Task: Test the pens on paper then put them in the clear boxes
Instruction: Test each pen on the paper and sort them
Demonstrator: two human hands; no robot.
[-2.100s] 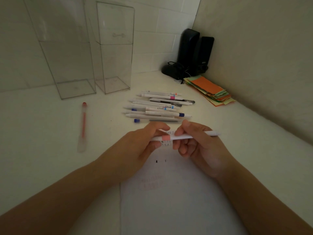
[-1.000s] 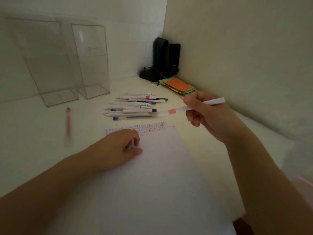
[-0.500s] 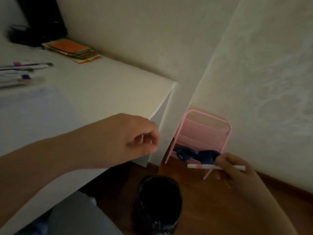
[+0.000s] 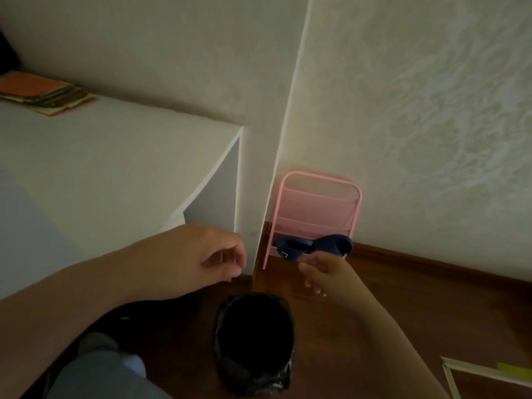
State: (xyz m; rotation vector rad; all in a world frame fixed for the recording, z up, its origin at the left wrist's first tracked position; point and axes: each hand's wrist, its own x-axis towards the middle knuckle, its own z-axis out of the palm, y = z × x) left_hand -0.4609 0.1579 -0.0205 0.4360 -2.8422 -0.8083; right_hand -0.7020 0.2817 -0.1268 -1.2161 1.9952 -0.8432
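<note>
My view is turned to the floor right of the white desk (image 4: pixel 100 168). My right hand (image 4: pixel 322 273) hangs over a black-lined bin (image 4: pixel 259 384), fingers loose and pointing down, holding nothing. The white pen with the pink band is not visible. My left hand (image 4: pixel 201 254) hovers off the desk's front corner, its curled fingers and thumb pinching a small pale piece that looks like a pen cap (image 4: pixel 221 256). The other pens and the clear boxes are out of view. The test paper (image 4: pixel 23 220) shows only as a pale patch at the left edge.
A stack of coloured paper slips (image 4: pixel 43 93) lies at the desk's far left. A pink metal rack (image 4: pixel 316 208) with dark blue slippers (image 4: pixel 313 246) stands against the wall. The floor is brown wood, and my knee (image 4: pixel 100 375) shows at the bottom.
My head swung from the desk to the floor on the right. My right hand carried the pen down over the bin; now its fingers are loose and the pen is gone from view.
</note>
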